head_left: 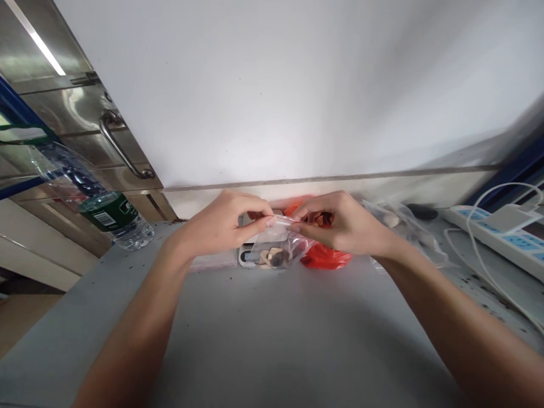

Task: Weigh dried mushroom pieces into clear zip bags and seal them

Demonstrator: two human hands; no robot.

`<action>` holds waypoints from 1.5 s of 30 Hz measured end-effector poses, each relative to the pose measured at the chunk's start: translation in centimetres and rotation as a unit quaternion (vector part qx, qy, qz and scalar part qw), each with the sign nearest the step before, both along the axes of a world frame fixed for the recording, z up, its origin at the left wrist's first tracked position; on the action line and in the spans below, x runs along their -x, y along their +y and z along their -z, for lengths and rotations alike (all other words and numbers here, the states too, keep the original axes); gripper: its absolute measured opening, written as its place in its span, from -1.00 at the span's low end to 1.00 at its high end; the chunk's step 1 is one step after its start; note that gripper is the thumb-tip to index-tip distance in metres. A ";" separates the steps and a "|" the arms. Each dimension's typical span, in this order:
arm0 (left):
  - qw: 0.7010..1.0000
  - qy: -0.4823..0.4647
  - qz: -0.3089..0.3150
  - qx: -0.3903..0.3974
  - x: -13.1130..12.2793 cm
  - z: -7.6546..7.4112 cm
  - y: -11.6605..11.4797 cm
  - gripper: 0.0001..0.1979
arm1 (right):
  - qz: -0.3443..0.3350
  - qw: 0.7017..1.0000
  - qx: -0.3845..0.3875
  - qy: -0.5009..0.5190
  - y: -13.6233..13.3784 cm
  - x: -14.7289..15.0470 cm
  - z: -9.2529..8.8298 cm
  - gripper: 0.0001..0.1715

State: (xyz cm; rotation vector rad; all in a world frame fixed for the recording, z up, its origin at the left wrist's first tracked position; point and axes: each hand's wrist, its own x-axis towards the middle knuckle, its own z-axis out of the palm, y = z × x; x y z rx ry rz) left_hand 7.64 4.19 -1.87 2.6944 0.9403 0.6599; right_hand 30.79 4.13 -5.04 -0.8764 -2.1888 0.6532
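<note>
Between both hands hangs a clear zip-lock bag [293, 247], pinched along its top strip. My left hand [236, 222] grips the strip's left part between thumb and forefinger. At the right part, my right hand [335, 224] pinches the same edge. Pale and dark brown pieces [274, 258] show through the lower part of the bag; I cannot tell what they are. Behind it is a small device with a display, likely a digital scale [243, 258], partly hidden. A red plastic bag [327, 258] holding brown pieces sits behind my right hand.
On the left stands a large water bottle [113, 218] with a green label. Flat clear bags [215, 261] lie by my left wrist. Right of my right hand lies another clear bag [408, 229]. A white power strip [510, 241] with cables is at the right. A white wall rises behind the grey table [255, 328].
</note>
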 end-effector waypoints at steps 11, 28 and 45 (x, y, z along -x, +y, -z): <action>1.000 -0.002 -0.001 -0.014 0.6 -0.2 0.2 -0.74 | 0.003 1.000 0.024 0.000 0.2 -0.6 -0.1 -0.78; 1.000 -0.014 0.004 0.015 0.3 -0.2 -0.2 -0.83 | -0.016 1.000 0.011 0.006 -0.2 0.4 0.2 -0.78; 0.999 0.032 0.022 -0.007 0.3 0.1 -0.2 -0.79 | -0.037 0.998 -0.041 -0.022 0.1 0.4 0.6 -0.77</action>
